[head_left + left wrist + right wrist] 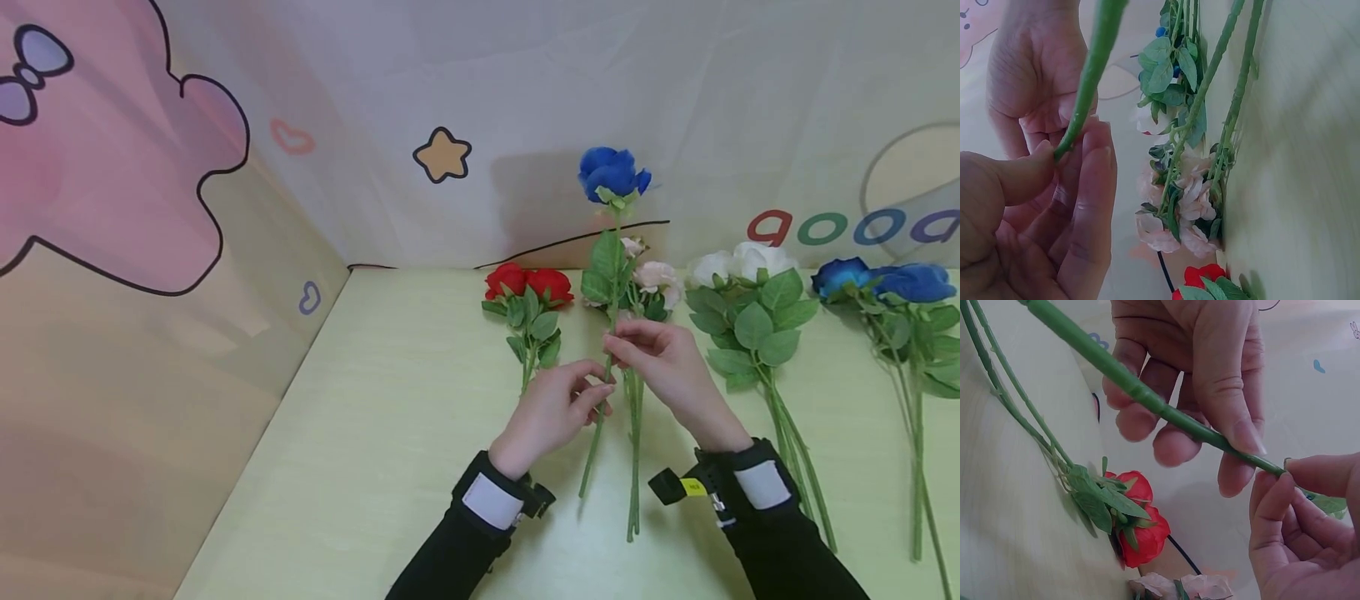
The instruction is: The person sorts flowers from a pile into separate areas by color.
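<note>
A single artificial blue rose (611,173) stands upright on a long green stem, its bloom against the back cloth. My right hand (678,371) pinches the stem between thumb and fingers below the leaves. Lower down, my left hand (551,408) also pinches it. The right wrist view has the stem (1172,415) running between the left thumb and fingers into the right fingertips. Behind the hands lie pale pink flowers (658,282), with their stems pointing toward me. Left of them are red roses (528,283), whose lower stems the left hand hides.
To the right lie a bunch of white roses (753,262) and a bunch of blue roses (900,281), stems toward the front. A pale yellow-green tabletop (360,450) meets a printed cloth wall (360,125) at the back and left.
</note>
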Demonstrator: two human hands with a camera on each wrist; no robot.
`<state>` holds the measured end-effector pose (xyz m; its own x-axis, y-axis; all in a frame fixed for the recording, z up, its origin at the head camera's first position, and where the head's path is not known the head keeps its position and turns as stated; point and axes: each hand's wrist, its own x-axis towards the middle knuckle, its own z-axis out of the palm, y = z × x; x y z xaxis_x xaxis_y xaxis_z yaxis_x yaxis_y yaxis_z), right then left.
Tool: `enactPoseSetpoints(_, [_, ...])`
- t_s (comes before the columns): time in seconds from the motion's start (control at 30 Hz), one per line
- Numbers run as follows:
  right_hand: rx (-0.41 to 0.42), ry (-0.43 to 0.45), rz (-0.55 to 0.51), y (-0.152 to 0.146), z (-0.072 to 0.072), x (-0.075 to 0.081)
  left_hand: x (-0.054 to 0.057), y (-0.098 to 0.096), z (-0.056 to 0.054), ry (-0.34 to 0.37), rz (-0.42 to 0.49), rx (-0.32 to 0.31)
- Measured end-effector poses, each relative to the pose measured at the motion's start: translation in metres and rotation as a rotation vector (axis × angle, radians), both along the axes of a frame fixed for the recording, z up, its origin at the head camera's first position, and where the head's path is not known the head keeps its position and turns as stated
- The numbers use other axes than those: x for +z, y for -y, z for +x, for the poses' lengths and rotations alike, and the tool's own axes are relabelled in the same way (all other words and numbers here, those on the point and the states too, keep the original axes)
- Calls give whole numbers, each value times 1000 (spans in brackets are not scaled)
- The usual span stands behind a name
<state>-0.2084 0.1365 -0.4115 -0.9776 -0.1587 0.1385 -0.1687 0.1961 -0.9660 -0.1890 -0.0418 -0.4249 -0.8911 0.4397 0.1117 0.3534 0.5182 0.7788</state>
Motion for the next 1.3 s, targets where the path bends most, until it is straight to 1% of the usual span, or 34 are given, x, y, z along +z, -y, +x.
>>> enactPoseSetpoints(0.13, [0,-3,-1,-2,0,0,0,0,1,-3,-29,3])
enactPoseSetpoints(0.23, [-6,-15,-13,-6,-2,0,1,1,0,-22,-54,17])
enactPoseSetpoints(0.33, [-9,-26,-52,-10,-4,2,3,2,0,-47,-73,41])
enactPoseSetpoints(0.47, [6,-15,-117,-17,-5,4,5,3,0,-82,-82,65])
enactPoseSetpoints(0.57, [13,0,-106,-23,-3,5,7,2,-2,-124,-102,78])
enactPoseSetpoints(0.73, [-9,0,2,-35,1,5,10,-1,-5,-211,-155,121])
enactPoseSetpoints(0.8, [-21,1,39,-41,3,3,10,-3,-5,-239,-169,126])
enactPoseSetpoints(0.9, [-36,3,86,-50,7,1,9,-6,-5,-286,-196,124])
enactPoseSetpoints(1.03, [-51,20,158,-67,15,-1,9,-12,-3,-342,-230,113])
enactPoseSetpoints(1.17, [-67,70,247,-87,25,-5,6,-18,0,-377,-250,101])
enactPoseSetpoints(1.3, [-113,99,355,-109,37,-10,3,-21,3,-399,-275,94])
